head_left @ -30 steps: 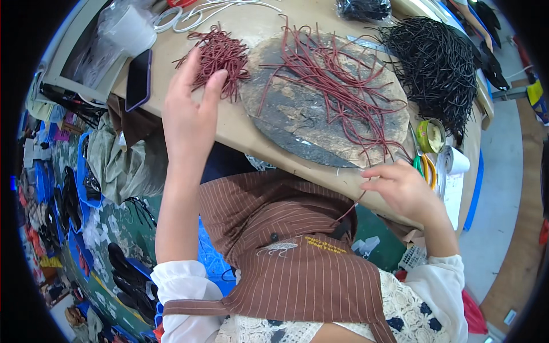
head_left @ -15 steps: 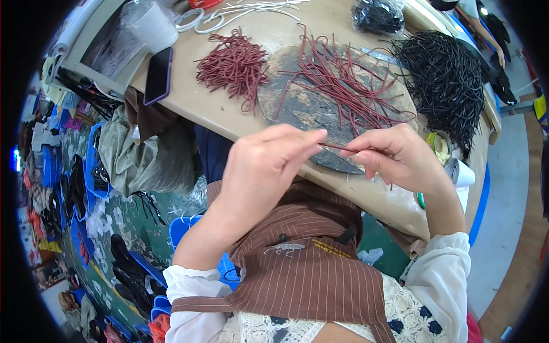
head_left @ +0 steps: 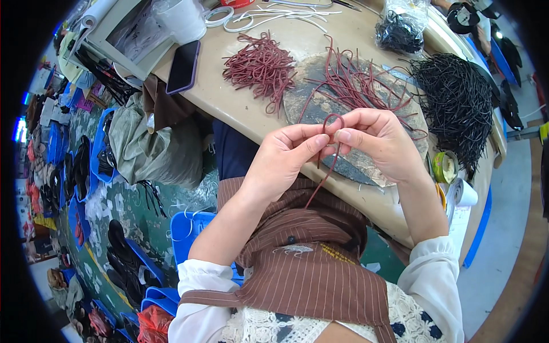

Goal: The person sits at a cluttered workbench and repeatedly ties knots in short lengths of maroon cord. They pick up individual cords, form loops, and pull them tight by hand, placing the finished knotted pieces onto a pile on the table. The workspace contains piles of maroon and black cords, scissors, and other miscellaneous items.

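Note:
Between my two hands a dark red cord (head_left: 323, 186) is bent into a small upright loop, its loose end hanging toward my striped brown apron (head_left: 320, 268). My left hand (head_left: 284, 153) pinches the cord with thumb and forefinger. Close against it, my right hand (head_left: 377, 140) grips the same cord at the loop's other side. Just beyond my hands is a round, worn grey board (head_left: 309, 74) with loose red cords (head_left: 357, 80) strewn over it. A heap of looped red cords (head_left: 260, 68) lies to its left.
A pile of black cords (head_left: 457, 108) is at the right, near a small round tin (head_left: 445, 167) and a white roll (head_left: 464, 193). A phone (head_left: 183, 67) rests by the table's left edge. White cords (head_left: 286, 14) and a plastic bag of black pieces (head_left: 400, 28) lie farther back.
The cord was stretched nearly straight between my hands; now it curls into a loop with an end hanging down. My hands have come together. The whole view has shifted slightly.

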